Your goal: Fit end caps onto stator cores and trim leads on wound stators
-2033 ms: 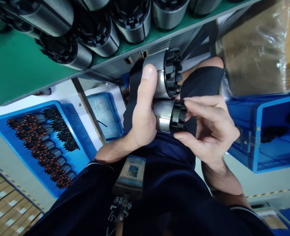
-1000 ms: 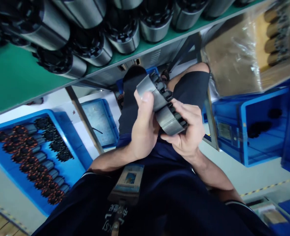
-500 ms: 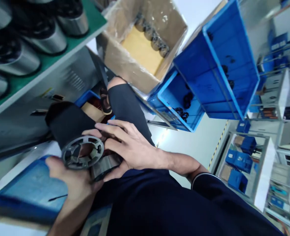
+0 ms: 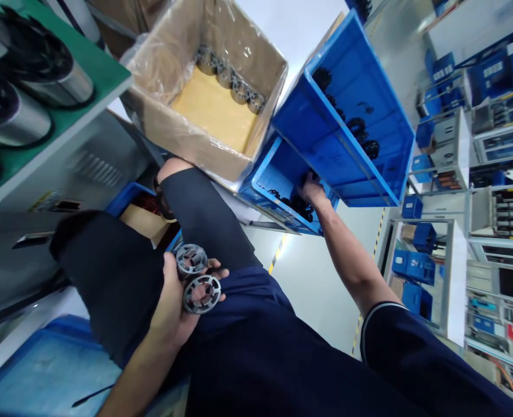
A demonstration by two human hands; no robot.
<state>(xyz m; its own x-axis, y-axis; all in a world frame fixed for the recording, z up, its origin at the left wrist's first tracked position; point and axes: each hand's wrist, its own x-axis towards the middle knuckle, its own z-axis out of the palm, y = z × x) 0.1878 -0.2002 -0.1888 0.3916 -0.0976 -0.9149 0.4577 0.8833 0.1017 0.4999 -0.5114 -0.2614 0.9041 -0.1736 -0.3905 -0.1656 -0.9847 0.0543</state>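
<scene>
My left hand [image 4: 175, 307] rests near my lap and is closed around two grey metal stator cores [image 4: 197, 278], their slotted round ends facing me. My right hand [image 4: 310, 194] is stretched out to the right into the lower blue bin [image 4: 265, 179], among black plastic parts [image 4: 297, 205]. Its fingers are hidden in the bin, so I cannot see whether they grip anything.
A plastic-lined cardboard box [image 4: 173, 127] with several metal cores stands above the bins. An upper blue bin [image 4: 352, 110] holds more black parts. A green bench [image 4: 88, 98] at left carries metal cylinders [image 4: 47, 75]. A blue tray [image 4: 43, 370] lies at the lower left. Shelves stand at the far right.
My right hand left the cores and reached right into the lower blue bin. My left hand alone now holds both cores. My view swung from the bench toward the bins.
</scene>
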